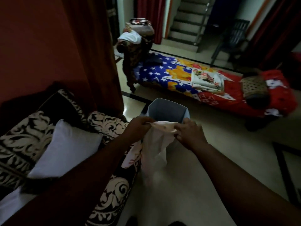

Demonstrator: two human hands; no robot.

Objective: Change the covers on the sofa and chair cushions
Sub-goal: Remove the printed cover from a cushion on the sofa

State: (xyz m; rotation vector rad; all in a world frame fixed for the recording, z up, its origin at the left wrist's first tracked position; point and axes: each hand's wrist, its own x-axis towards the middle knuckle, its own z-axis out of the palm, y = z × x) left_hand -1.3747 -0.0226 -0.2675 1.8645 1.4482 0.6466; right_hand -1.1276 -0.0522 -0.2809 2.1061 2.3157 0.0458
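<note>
A pale pink cushion cover point(154, 144) with a faint floral print hangs in front of me, held by its top edge. My left hand point(140, 126) pinches the left part of that edge and my right hand point(189, 132) pinches the right part. The cover hangs over the near rim of a grey bin point(167, 111) on the floor. A bare white cushion point(65, 149) leans on the black-and-white patterned sofa point(29, 134) at my left. Folded floral covers point(206, 80) lie on the cot across the room.
A cot point(179, 74) with a blue, orange and red sheet stands across the floor, with a brown cushion point(254, 87) at its right end. A chair piled with cloth point(138, 38) stands at its left end. Stairs and a dark plastic chair point(231, 36) are behind.
</note>
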